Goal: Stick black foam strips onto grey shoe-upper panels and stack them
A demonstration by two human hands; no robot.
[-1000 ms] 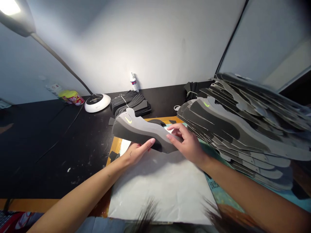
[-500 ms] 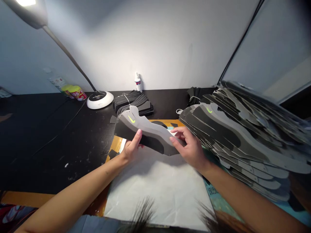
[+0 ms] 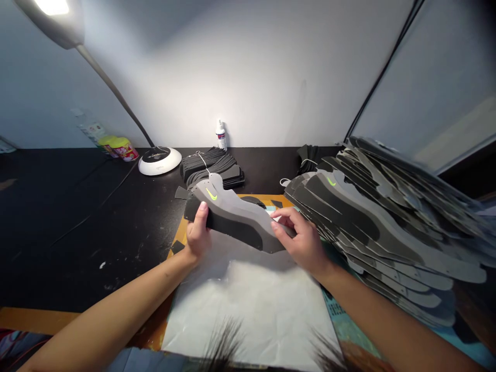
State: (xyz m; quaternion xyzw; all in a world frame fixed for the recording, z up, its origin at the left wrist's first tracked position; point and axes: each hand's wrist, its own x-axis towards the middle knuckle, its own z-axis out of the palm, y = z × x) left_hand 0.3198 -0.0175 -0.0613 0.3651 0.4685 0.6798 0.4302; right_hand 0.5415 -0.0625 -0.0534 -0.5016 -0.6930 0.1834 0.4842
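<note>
A flat shoe upper piece (image 3: pixel 235 220) in grey and black, with a small yellow-green swoosh, is held tilted above a white sheet (image 3: pixel 248 305). My left hand (image 3: pixel 199 232) grips its left end, thumb on the front face and the other fingers behind it. At the right end, my right hand (image 3: pixel 300 235) pinches the piece between thumb and fingers. A big stack of similar shoe upper pieces (image 3: pixel 349 217) lies just to the right of my right hand.
Behind my hands lie tied bundles of dark strips (image 3: pixel 213 165) and a smaller dark bundle (image 3: pixel 308 157). A white spray bottle (image 3: pixel 220 135) stands against the wall. Left of it is a lamp base (image 3: pixel 159 161), with a yellow and red packet (image 3: pixel 123 149) beside it.
My left hand has slid left along the shoe upper piece toward its end. My right hand keeps its pinch, and the piece has barely moved.
</note>
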